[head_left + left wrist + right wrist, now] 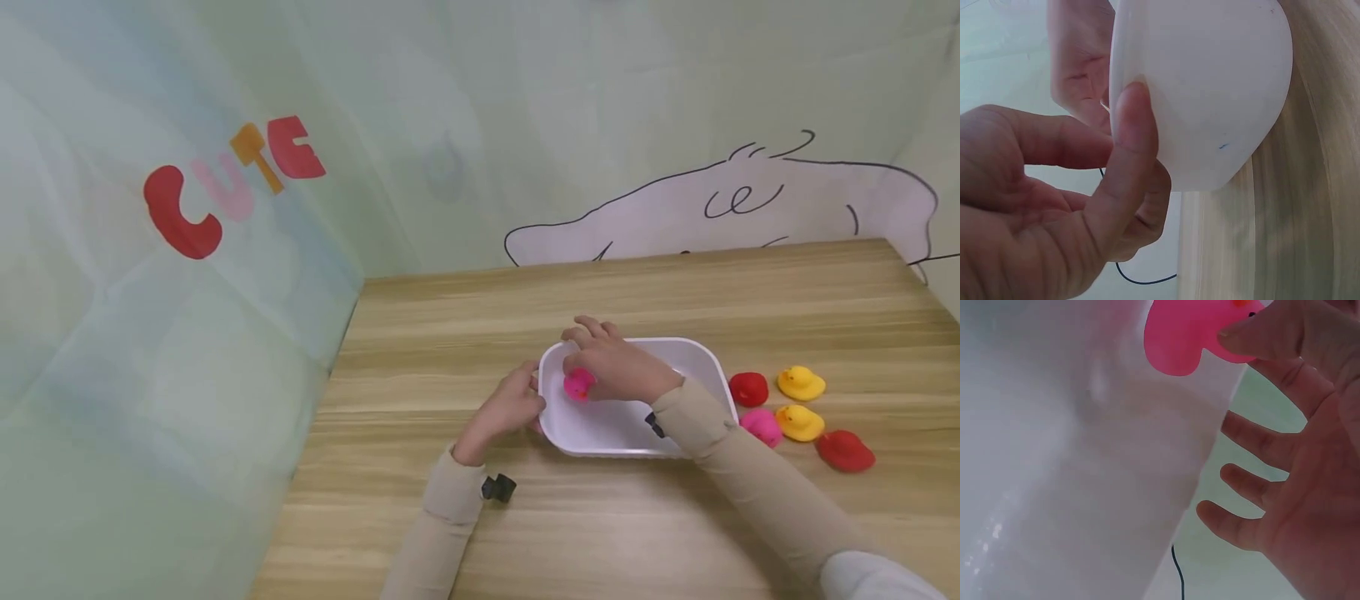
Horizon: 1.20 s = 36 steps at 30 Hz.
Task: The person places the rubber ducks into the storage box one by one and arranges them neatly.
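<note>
A white plastic tub (630, 429) stands on the wooden table. My left hand (513, 404) pinches its left rim, with the thumb (1134, 119) pressed on the outer wall in the left wrist view. Inside the tub, near its left end, my right hand (618, 367) holds a pink rubber duck (578, 384). In the right wrist view the thumb lies against the pink duck's head (1235, 337), while the other fingers spread past the tub's edge. Part of that duck is hidden by the hand.
Right of the tub sit several rubber ducks: a red duck (748, 389), a yellow duck (801, 382), a second yellow duck (800, 423), another pink duck (762, 427) and a red duck (845, 451). A printed cloth (465, 150) hangs behind the wooden table (420, 350).
</note>
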Each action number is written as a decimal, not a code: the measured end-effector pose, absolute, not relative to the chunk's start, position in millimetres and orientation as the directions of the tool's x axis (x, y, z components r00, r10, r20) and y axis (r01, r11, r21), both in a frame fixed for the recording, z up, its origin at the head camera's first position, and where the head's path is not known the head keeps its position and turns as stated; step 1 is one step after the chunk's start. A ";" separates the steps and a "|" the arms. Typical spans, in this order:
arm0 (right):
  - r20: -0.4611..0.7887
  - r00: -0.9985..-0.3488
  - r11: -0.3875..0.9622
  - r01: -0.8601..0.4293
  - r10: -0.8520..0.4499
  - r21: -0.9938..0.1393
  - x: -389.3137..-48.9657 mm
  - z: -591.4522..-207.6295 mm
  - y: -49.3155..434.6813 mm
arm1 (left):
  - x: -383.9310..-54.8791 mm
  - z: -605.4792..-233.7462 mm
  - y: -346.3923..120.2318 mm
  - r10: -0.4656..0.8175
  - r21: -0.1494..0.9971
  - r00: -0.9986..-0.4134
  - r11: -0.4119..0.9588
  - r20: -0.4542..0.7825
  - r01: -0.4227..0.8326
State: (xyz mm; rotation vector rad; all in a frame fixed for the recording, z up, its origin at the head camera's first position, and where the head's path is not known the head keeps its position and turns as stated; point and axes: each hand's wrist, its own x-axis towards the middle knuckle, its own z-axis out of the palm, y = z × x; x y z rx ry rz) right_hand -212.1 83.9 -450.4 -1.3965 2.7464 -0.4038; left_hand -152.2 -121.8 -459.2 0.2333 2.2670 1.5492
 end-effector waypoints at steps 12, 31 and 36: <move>0.103 -0.581 0.558 -0.809 -0.808 -0.186 -211.8 -463.5 79.1 | -152.1 -457.7 -122.6 0.347 0.921 -0.910 0.382 -0.225 -0.081; -0.043 -0.696 0.684 -0.690 -0.717 -0.236 -203.0 -424.2 95.3 | -152.9 -460.3 -120.6 0.327 0.917 -0.920 0.393 -0.217 -0.076; -0.037 -0.735 0.714 -0.643 -0.677 -0.277 -200.5 -412.1 110.4 | -152.7 -460.7 -119.8 0.324 0.919 -0.920 0.386 -0.219 -0.083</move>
